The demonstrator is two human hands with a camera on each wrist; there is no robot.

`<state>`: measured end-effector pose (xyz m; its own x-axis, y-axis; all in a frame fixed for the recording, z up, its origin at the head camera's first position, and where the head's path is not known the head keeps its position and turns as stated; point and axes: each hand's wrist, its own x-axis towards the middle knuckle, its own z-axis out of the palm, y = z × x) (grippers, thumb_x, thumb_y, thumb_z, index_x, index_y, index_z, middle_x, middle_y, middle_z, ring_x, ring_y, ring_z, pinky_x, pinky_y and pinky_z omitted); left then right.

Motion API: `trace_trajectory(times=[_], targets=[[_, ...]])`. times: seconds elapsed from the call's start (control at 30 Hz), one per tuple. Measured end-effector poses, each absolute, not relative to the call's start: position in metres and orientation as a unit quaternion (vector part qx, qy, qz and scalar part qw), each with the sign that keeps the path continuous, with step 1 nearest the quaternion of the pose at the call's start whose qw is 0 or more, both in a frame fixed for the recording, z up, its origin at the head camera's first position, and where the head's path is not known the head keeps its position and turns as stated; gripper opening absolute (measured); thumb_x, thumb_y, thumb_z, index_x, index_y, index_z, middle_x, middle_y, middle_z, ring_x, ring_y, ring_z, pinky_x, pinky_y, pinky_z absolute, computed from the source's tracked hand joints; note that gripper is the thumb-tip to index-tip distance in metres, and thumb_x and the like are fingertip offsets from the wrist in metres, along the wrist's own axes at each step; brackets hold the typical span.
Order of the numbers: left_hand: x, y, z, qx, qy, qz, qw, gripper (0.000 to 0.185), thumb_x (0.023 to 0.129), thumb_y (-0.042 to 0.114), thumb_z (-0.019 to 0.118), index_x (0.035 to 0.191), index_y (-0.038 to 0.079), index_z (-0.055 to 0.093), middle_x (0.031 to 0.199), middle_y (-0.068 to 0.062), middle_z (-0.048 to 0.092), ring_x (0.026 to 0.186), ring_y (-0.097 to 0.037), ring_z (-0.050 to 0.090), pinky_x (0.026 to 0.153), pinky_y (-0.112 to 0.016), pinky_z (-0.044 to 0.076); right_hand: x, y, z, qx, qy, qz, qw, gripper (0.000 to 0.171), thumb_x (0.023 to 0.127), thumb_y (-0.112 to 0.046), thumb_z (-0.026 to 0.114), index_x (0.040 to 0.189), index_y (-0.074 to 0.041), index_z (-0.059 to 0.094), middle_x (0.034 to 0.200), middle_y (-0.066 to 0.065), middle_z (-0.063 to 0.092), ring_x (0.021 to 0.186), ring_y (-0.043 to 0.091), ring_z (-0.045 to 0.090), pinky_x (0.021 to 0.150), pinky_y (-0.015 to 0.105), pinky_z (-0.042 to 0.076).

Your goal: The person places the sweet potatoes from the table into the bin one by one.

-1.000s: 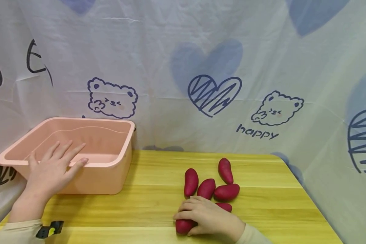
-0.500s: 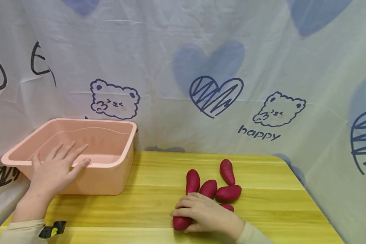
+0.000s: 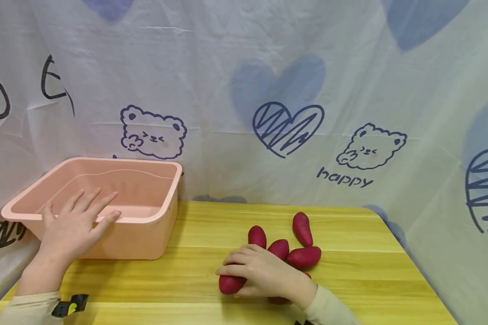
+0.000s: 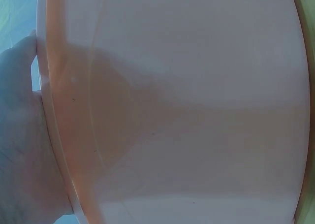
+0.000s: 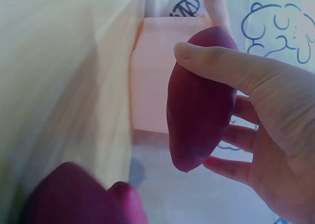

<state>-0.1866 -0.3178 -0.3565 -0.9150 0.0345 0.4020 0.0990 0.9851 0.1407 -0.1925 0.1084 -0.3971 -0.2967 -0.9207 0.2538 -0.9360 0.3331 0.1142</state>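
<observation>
My right hand (image 3: 262, 273) grips a dark red-purple sweet potato (image 3: 232, 284) above the wooden table. In the right wrist view, the thumb lies across the sweet potato (image 5: 199, 111) and the other fingers are behind it. My left hand (image 3: 75, 221) rests with spread fingers over the near rim of a pink plastic basin (image 3: 168, 234) at the left. The left wrist view shows mostly the basin's wall (image 4: 197, 106), with part of the hand (image 4: 22, 130) at its rim. No sweet potato shows in the visible part of the basin's inside.
Several more sweet potatoes lie right of and behind my right hand, one upright-lying (image 3: 302, 229) at the back and one sideways (image 3: 305, 257). Another (image 3: 278, 300) is mostly hidden under the wrist. A printed cloth (image 3: 211, 158) hangs behind the wooden table (image 3: 203, 234).
My right hand has closed more firmly around the near sweet potato and carried it up and left, uncovering part of another below the wrist. The left hand keeps its place on the basin.
</observation>
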Motion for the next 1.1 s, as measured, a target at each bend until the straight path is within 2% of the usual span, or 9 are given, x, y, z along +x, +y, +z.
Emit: trace_trajectory(times=[0.43, 0.93, 1.1], targets=[[-0.186, -0.317, -0.357, -0.030, -0.977, -0.075, 0.199, 0.061, 0.097, 0.060, 0.040, 0.150, 0.029, 0.037, 0.154, -0.019, 0.035, 0.137, -0.047, 0.027, 0.104, -0.080, -0.002, -0.201, 0.081, -0.371, 0.568, -0.814, 0.045, 0.111, 0.054, 0.086, -0.045, 0.072, 0.135, -0.031, 0.057, 0.131, -0.008, 0.063, 0.127, 0.013, 0.053, 0.111, 0.035, 0.042], [-0.187, -0.317, -0.356, -0.032, -0.976, -0.076, 0.201, 0.062, 0.097, 0.060, 0.041, 0.150, 0.029, 0.037, 0.153, -0.019, 0.036, 0.138, -0.047, 0.027, 0.103, -0.081, -0.002, -0.213, 0.051, -0.338, 0.571, -0.800, 0.100, 0.156, 0.054, 0.083, -0.040, 0.076, 0.133, -0.027, 0.058, 0.131, -0.004, 0.063, 0.127, 0.015, 0.054, 0.109, 0.035, 0.044], [-0.187, -0.318, -0.357, -0.034, -0.975, -0.077, 0.204, 0.061, 0.097, 0.060, 0.041, 0.150, 0.030, 0.037, 0.153, -0.019, 0.037, 0.137, -0.047, 0.027, 0.103, -0.081, -0.002, -0.218, 0.040, -0.327, 0.578, -0.786, 0.108, 0.190, 0.053, 0.084, -0.040, 0.075, 0.132, -0.026, 0.060, 0.130, -0.003, 0.064, 0.126, 0.014, 0.055, 0.112, 0.033, 0.041]])
